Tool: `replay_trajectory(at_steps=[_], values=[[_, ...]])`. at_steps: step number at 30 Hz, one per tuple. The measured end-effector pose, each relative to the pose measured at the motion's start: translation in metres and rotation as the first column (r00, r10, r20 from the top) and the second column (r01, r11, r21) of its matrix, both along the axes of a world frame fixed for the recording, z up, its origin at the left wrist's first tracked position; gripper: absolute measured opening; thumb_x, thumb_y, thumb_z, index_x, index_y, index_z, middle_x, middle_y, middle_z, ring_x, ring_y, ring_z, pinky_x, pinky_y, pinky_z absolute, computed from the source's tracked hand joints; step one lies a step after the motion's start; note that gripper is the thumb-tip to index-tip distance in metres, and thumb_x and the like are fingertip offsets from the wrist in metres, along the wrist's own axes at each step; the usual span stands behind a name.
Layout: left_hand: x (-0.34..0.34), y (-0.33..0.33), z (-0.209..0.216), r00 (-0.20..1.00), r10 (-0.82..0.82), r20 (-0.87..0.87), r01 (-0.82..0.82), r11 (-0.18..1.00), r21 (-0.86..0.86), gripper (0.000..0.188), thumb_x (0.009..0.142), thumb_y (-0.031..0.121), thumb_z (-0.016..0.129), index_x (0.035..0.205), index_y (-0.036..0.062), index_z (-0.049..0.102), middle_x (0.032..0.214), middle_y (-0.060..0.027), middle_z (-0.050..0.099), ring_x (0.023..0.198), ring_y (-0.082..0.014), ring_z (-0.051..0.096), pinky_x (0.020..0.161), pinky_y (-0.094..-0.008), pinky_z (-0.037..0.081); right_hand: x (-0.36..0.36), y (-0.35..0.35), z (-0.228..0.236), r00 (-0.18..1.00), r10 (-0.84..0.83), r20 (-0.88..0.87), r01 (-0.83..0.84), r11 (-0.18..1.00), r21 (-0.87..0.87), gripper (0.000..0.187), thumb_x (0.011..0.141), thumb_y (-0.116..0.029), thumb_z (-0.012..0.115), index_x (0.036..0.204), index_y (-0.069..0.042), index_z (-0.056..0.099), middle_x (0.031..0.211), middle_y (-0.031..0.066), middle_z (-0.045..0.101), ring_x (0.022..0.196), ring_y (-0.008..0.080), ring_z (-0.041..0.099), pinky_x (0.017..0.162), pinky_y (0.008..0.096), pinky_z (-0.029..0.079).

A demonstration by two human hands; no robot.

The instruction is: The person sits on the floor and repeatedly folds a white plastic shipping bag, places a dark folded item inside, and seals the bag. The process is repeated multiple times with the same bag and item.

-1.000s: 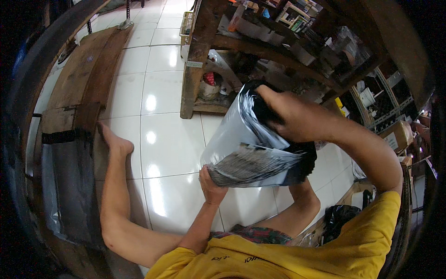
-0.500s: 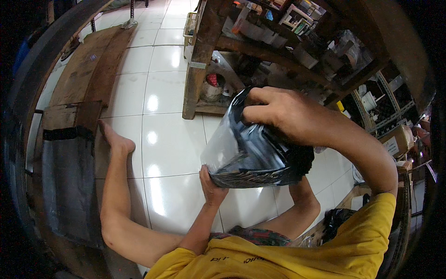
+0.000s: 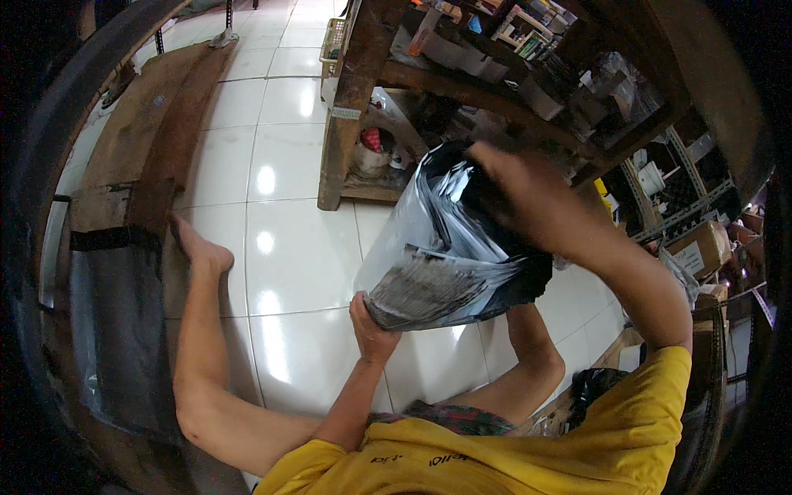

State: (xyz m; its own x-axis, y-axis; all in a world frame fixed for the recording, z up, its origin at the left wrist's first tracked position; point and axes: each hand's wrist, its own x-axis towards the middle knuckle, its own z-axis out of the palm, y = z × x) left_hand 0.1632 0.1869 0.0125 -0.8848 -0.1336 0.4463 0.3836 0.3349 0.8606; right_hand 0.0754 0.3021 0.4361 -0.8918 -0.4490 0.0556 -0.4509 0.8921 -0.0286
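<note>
Both grips closed on bag stack (image 3: 450, 256)

Overhead glare on glossy floor tiles (image 3: 280, 239); dark, warped fisheye rim.

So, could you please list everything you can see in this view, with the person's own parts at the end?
Stack of plastic mailer bags: one thick bundle, grey outside and black inside, held upright at centre.
Floor tiles: many, glossy white, centre and upper left.
Wooden shelf unit: one, dark brown, top centre, crowded with small items.
Wooden planks: several, brown, along the left.
Cardboard box: one, brown, right edge.
Left hand: supports the bundle from below.
Right hand: grips the bundle's top.
Left leg: bare, stretched out on the tiles.
Shirt: yellow, bottom.
</note>
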Motion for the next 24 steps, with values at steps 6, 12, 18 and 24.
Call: replay_trajectory(at_steps=[6, 12, 18, 24], values=[[0.005, 0.005, 0.002, 0.999, 0.032, 0.009, -0.032, 0.999, -0.043, 0.110, 0.069, 0.025, 0.090, 0.151, -0.0033, 0.021, 0.139, -0.0308, 0.041, 0.126, -0.0495, 0.044, 0.107, -0.0557, 0.040, -0.003, -0.002, -0.013, 0.993, -0.047, 0.107, 0.045, 0.999, 0.026, 0.048, 0.084, -0.002, 0.067, 0.126, -0.003, 0.042, 0.101, 0.0272, 0.065, 0.101, 0.0466, 0.063, 0.083, 0.0482, 0.051], [0.001, 0.001, 0.000, 0.995, -0.009, 0.100, 0.011, 1.000, -0.023, 0.110, 0.070, 0.029, 0.089, 0.150, -0.0048, 0.021, 0.140, -0.0314, 0.040, 0.127, -0.0499, 0.044, 0.108, -0.0557, 0.039, -0.006, -0.002, -0.001, 0.980, 0.124, -0.154, -0.136, 0.988, -0.068, 0.035, 0.084, -0.008, 0.070, 0.118, -0.004, 0.060, 0.110, 0.0195, 0.064, 0.105, 0.0393, 0.064, 0.089, 0.0463, 0.052], [0.001, 0.001, -0.002, 0.994, -0.015, 0.106, 0.021, 0.999, -0.048, 0.111, 0.070, 0.028, 0.089, 0.150, -0.0043, 0.020, 0.140, -0.0303, 0.040, 0.127, -0.0497, 0.044, 0.108, -0.0562, 0.039, -0.002, 0.006, -0.001, 0.987, 0.109, -0.119, -0.130, 0.975, -0.178, 0.036, 0.083, -0.005, 0.074, 0.117, -0.007, 0.064, 0.115, 0.0142, 0.066, 0.108, 0.0335, 0.065, 0.092, 0.0384, 0.051], [0.000, 0.001, -0.002, 0.995, -0.015, 0.101, 0.019, 0.999, -0.040, 0.111, 0.069, 0.025, 0.088, 0.151, -0.0036, 0.019, 0.140, -0.0302, 0.040, 0.128, -0.0501, 0.043, 0.108, -0.0565, 0.039, -0.003, 0.006, -0.005, 0.961, 0.151, -0.233, -0.192, 0.968, -0.160, 0.023, 0.083, -0.009, 0.073, 0.105, -0.007, 0.066, 0.109, 0.0158, 0.064, 0.105, 0.0364, 0.064, 0.089, 0.0442, 0.052]])
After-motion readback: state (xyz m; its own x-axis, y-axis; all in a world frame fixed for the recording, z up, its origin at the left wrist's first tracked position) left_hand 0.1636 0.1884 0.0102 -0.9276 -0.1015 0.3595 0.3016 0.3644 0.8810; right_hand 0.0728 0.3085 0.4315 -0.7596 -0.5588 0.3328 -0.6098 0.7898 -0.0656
